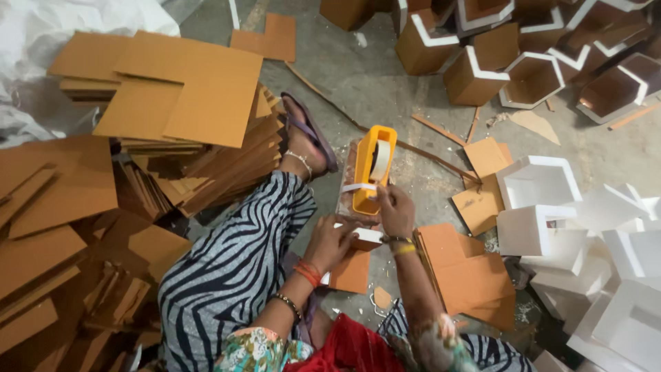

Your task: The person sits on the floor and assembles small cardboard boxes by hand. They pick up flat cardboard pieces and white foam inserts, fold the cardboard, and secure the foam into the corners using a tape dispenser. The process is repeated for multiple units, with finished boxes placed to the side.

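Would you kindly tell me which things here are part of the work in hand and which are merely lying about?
In hand:
- left hand pressing a small board piece
- right hand at the yellow tape dispenser
- strip of white tape

Lying about:
- stacked brown boards
- brown hexagonal boxes
- white boxes
- brown panels on the floor

The small brown-and-white panel piece (361,239) lay mostly hidden under the left hand (332,242), so its shape could not be made out. The right hand (396,210) covered the near end of the yellow plastic tape dispenser (372,167). The white open boxes (620,303) ran off the right edge, the flat brown boards (41,275) off the left.
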